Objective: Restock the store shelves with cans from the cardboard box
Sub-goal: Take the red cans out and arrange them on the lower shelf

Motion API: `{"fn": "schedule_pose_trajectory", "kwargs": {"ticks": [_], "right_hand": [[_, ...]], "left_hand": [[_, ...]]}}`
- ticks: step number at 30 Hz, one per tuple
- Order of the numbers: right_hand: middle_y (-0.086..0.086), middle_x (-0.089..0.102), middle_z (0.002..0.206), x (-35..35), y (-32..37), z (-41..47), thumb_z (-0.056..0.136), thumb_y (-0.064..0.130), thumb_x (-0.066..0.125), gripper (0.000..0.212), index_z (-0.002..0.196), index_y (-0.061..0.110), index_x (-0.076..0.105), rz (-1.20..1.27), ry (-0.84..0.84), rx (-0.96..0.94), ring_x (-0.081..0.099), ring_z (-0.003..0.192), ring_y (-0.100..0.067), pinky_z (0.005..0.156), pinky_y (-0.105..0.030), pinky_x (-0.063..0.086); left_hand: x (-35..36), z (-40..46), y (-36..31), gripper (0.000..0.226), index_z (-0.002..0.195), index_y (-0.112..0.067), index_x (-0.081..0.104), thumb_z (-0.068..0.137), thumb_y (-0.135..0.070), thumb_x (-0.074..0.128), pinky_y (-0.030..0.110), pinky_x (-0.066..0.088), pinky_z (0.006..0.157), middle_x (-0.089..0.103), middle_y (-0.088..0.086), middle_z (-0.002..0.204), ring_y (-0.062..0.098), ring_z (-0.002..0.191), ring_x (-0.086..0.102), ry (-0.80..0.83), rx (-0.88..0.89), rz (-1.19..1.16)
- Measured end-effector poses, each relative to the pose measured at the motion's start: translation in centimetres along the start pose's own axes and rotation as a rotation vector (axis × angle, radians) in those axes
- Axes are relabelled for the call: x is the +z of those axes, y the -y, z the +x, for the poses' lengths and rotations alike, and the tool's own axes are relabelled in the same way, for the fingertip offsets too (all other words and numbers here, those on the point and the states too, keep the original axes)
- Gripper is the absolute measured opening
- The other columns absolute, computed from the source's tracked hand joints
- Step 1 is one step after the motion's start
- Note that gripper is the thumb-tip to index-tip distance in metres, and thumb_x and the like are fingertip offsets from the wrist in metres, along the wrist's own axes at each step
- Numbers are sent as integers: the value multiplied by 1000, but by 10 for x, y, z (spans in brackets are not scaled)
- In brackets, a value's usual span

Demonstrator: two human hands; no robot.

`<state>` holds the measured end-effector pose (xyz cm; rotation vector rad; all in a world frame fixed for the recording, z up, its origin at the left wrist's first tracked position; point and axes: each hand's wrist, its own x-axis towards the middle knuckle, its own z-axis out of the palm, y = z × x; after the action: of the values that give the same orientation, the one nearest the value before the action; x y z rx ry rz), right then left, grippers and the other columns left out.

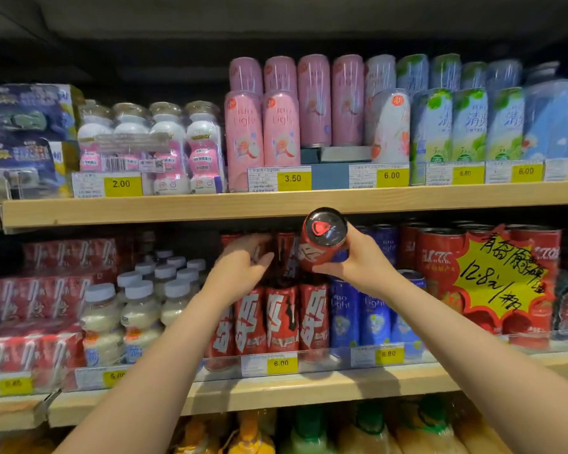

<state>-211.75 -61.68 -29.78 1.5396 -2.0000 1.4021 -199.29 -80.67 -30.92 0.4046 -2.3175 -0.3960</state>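
The right hand (358,262) grips a red can (322,244) around its lower body, fingers wrapped shut, and holds it tilted with its dark top towards the camera, just in front of the middle shelf (309,385). The left hand (243,270) is blurred; its fingers reach in among the upper red cans (284,253), and whether they close on one cannot be told. Below them a front row of matching red cans (281,319) already stands beside blue cans (358,312), so this slot looks largely filled. The held can is not yet placed. The cardboard box is out of view, so how many cans remain cannot be judged.
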Motion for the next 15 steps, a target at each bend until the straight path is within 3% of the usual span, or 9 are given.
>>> {"fn": "schedule_pose_trajectory", "kwargs": {"ticks": [3,7,10,15], "right_hand": [[-3,62,121,10,-11,12,62,21,82,70,124,22,49,-92,-33,-40,55,116,-22,101,-39,43],[-10,54,131,18,-28,27,64,13,82,74,129,11,45,-143,-69,8,49,122,-24,98,-21,33],[-9,54,131,21,-36,36,68,20,80,71,127,11,42,-187,-55,87,50,121,-23,93,-19,34],[-9,53,133,24,-39,48,70,27,78,72,129,14,40,-220,-10,94,50,123,-25,99,-28,37]], "left_hand": [[14,24,-1,44,132,-19,48,89,-27,55,38,35,108,52,8,136,27,127,45,22,151,159],[32,48,5,61,143,-25,29,87,-27,53,49,15,117,36,5,149,25,140,27,35,249,382],[42,55,12,72,147,-29,14,87,-30,53,51,1,117,22,1,156,20,145,15,73,293,452],[42,57,16,66,146,-25,20,89,-30,52,50,-4,117,26,3,154,20,143,21,92,276,447]]}}
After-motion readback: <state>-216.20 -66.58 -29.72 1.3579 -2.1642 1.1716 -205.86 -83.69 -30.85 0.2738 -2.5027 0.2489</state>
